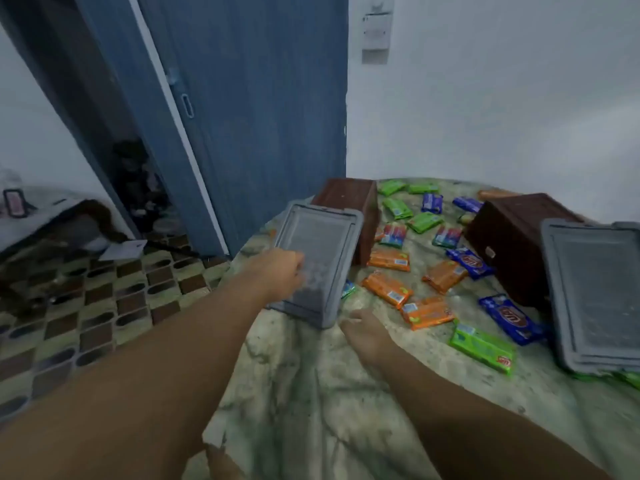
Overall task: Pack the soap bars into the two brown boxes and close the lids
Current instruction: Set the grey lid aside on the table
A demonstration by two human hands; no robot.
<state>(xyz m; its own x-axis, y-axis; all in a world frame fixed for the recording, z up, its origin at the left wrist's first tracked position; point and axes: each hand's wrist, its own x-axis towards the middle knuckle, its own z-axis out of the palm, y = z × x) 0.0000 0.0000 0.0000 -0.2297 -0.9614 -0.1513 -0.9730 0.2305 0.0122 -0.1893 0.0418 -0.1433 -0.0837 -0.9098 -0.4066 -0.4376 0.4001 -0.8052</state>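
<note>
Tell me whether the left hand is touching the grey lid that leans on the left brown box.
Touching. The head view shows the left hand laid over the lower part of the grey lid, its blurred fingers overlapping the lid's surface with no gap visible.

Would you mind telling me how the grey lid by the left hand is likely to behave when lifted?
The grey lid looks like a thin moulded tray, so probably stiff and light. It leans against the brown box, so it may slide or drop flat if the left hand nudges it.

left brown box point(349, 209): upright, grey lid point(317, 258) leaning on its front
right brown box point(512, 244): second grey lid point(599, 296) propped against it
soap bars point(388, 289): orange, green, blue packets scattered between boxes
</note>
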